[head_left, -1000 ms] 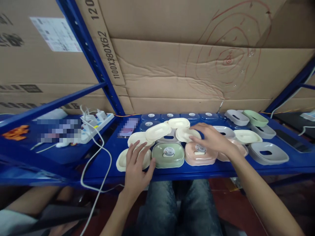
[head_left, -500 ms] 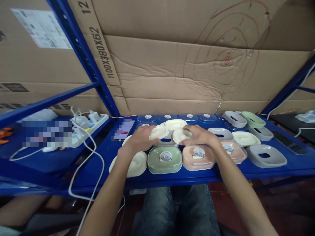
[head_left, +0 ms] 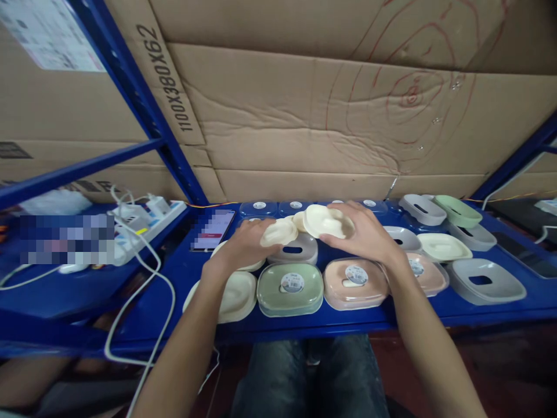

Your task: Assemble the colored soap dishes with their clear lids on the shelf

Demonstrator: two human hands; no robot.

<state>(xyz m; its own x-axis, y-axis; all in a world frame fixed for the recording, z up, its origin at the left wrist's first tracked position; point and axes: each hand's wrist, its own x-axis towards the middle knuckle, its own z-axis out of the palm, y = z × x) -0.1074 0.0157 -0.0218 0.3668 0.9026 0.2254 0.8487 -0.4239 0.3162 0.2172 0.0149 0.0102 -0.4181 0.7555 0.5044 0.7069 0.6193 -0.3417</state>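
My left hand (head_left: 246, 244) is closed on a shallow cream oval plastic dish (head_left: 278, 233), its fingers hidden behind the rim. My right hand (head_left: 365, 232) grips another cream oval dish (head_left: 328, 222) by its right side, tilted and held a little higher. Between them, another cream piece (head_left: 299, 221) is partly covered. Just below the two held dishes sits a grey oval holder (head_left: 298, 248) with a dark slot. Nearer the front edge lie a wrapped green box (head_left: 290, 299) and a wrapped pink box (head_left: 355, 296), both bearing round labels.
A cream dish (head_left: 237, 296) lies by my left forearm. Right of my right arm are a cream dish (head_left: 444, 248), a grey holder (head_left: 485, 281) and a green holder (head_left: 458, 210). A phone (head_left: 213, 231), power strip (head_left: 163, 217) and white cables (head_left: 167, 290) are left. Cardboard (head_left: 270, 116) stands behind.
My right hand has lifted its cream dish up and tilted it, so that it now covers part of the cream piece behind. My left hand keeps its dish in nearly the same place.
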